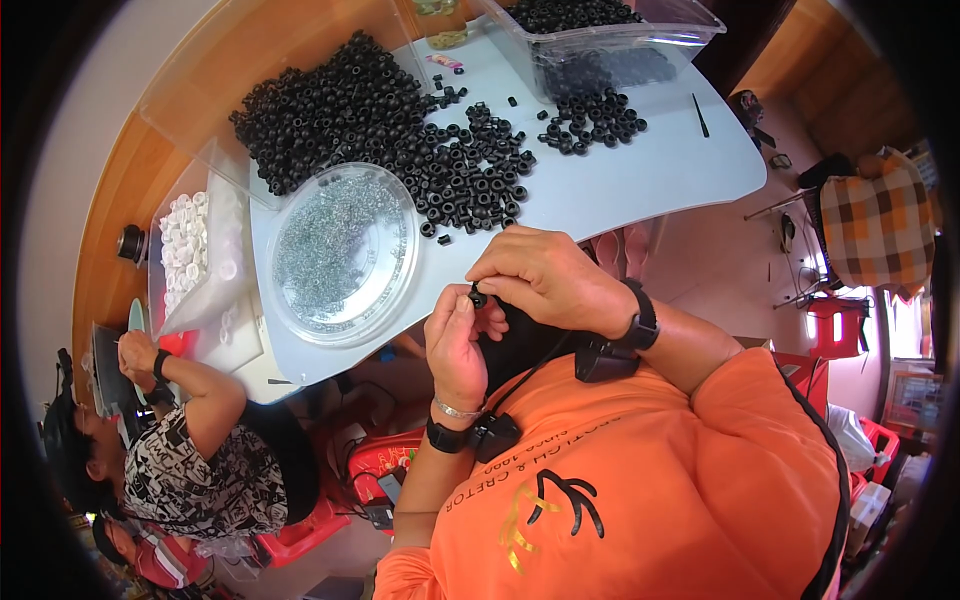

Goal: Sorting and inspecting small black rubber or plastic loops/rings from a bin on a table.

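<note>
Holding a small black plastic part (pixel 477 298) in both hands, close to the body and just off the near edge of a pale blue-white table (pixel 610 195). Gripping it from below between thumb and fingers of the left hand (pixel 460 345), partly cupped; pinching narrowly at its upper end with thumb and fingertips of the right hand (pixel 550 280). Held so, probably, to steady the piece low while working on it from above (too small to make out in finer detail).

Set near the left hand, likely for short reaches: a round clear plastic tray (pixel 410 265) of tiny translucent pieces (pixel 325 235). Heaped beyond it, on the far left: a large mound of black plastic parts (pixel 330 120), trailing into a looser black scatter (pixel 475 180) toward the middle, perhaps for easier picking. Placed at far right, seemingly as further stock: a clear plastic bin (pixel 650 38) of similar parts.

Dressed in an orange short-sleeved shirt (pixel 650 480), printed with dark lettering and a black-and-gold antler-like motif. Printed too finely to read: a small pink wrapper (pixel 444 61) at the far side.
</note>
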{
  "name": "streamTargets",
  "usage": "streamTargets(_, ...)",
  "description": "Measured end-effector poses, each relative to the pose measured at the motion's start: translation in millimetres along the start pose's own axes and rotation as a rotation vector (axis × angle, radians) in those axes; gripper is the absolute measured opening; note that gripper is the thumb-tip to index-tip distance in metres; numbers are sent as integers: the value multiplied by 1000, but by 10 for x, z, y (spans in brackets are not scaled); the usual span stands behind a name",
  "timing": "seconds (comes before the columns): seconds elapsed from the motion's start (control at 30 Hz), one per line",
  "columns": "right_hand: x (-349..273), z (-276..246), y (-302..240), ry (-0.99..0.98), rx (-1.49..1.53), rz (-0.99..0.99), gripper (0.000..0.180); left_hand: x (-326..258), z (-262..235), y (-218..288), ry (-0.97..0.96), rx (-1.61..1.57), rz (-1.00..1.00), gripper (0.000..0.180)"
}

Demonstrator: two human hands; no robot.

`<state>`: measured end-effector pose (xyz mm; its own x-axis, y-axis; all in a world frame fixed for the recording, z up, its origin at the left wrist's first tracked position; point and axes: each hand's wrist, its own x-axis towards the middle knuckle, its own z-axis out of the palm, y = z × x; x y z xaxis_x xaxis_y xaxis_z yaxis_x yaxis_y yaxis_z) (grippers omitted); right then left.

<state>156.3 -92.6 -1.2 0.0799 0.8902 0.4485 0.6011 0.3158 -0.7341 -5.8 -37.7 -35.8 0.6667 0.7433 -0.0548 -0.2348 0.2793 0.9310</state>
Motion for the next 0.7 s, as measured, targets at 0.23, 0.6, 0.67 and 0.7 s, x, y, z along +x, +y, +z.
streamTargets(0.23,-11,161,-78,86,-54,-59,32,9,93,76,89,-210,5,27)
streamTargets(0.6,-5,185,-11,117,-56,-135,34,27,85,47,-5,-228,5,29)
streamTargets(0.67,-9,188,-9,121,-72,-139,35,36,28,-11,-17,-213,22,31)
streamTargets(0.7,-5,176,-19,122,-72,-139,35,37,14,-25,-27,-199,39,33)
